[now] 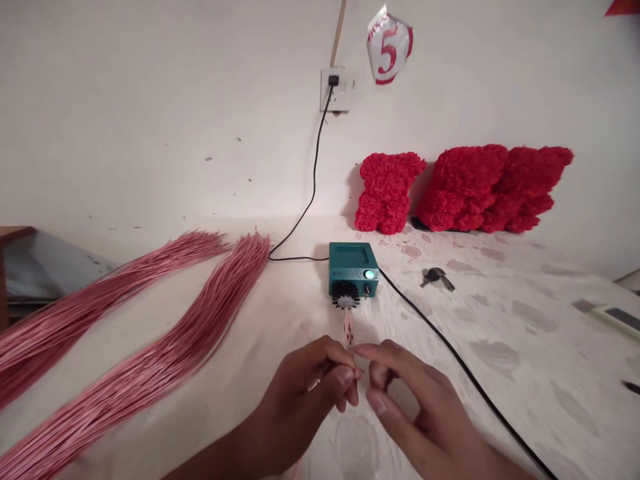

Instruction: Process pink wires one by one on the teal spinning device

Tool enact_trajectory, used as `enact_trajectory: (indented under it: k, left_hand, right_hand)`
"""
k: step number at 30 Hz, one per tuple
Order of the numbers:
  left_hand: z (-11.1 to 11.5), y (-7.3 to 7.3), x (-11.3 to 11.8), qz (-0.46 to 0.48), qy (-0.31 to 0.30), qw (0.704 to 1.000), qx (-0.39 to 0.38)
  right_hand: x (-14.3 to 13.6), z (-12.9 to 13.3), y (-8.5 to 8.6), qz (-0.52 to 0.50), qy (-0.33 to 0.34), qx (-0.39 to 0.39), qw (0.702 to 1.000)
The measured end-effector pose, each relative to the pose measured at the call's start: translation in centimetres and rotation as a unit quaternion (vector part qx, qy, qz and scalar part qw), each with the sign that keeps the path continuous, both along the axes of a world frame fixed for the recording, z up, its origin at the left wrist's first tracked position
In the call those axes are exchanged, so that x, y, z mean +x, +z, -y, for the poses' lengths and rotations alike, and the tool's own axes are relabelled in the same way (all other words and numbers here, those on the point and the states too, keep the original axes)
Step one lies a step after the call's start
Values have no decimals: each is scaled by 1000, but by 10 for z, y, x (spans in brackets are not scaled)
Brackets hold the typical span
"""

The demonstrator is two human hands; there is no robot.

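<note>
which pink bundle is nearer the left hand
The right pink bundle, lying between the left hand and the left pink bundle, which is farther away.

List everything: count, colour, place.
Strand bundles: two, pink, left
Device: one, teal, centre
Toothed wheel: one, black-grey, device front
Clip: one, coppery, before wheel
Flowers: many, red, back right
Wall: one, white, behind
Cords: two, black, at device
Socket: one, white, wall
Plug: one, black, in socket
Sticker: one, silver-red, wall
Strip: one, tan, above socket
Small object: one, dark, mid-right
Panelled object: one, pale, right edge
Thin object: one, black, right edge
Table: one, whitish, foreground
Furniture: one, brown, left edge
Corner piece: one, red, top right
Left hand: one, centre
Right hand: one, centre
</note>
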State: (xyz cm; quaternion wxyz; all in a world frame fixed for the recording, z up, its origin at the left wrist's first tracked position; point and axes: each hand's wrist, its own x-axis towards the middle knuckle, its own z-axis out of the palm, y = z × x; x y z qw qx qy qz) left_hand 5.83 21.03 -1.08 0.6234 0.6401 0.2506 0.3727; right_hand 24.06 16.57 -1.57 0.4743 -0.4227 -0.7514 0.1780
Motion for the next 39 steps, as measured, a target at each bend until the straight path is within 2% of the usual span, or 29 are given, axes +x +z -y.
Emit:
enact_trajectory:
  k: [3,7,11,15,19,23,27,30,32,35,39]
  left_hand:
    - [-1,-8,2,-16,8,1000,1]
    - [-1,-15,1,-42,23,999,-6]
    - [0,-17,2,-57,36,998,-11]
    - [4,-17,5,-36,46,998,-34]
    - [7,-16,7,-36,71,996,-29]
    - [7,-14,7,-90,89,991,39]
    - [3,-7,4,-138,138,961,198]
    - [-1,-2,1,-115,95,932,330]
    - [-2,-1,-1,-103,58,916,384]
    - [-2,-3,-4,-111,52,910,395]
    - [1,-5,-3,-161,76,939,293]
  right_hand:
    - [-1,-3,-6,-10,16,-23,1000]
    - [-3,-4,-11,-30,-8,-33,999]
    - [-5,-2,-15,-57,-29,-29,998]
    - [-5,0,-14,-82,-57,-70,993]
    - [-3,1,-9,-93,-45,-90,991]
    - [-1,-2,-4,-99,-16,-115,988]
    - [-1,-4,0,-88,-14,-124,988]
    - [-3,-4,0,-80,-10,-122,989]
    - [-4,-4,-1,-79,-4,-124,989]
    - [-4,-4,-4,-84,1,-136,987]
    - [-2,-3,-6,-95,8,-127,987]
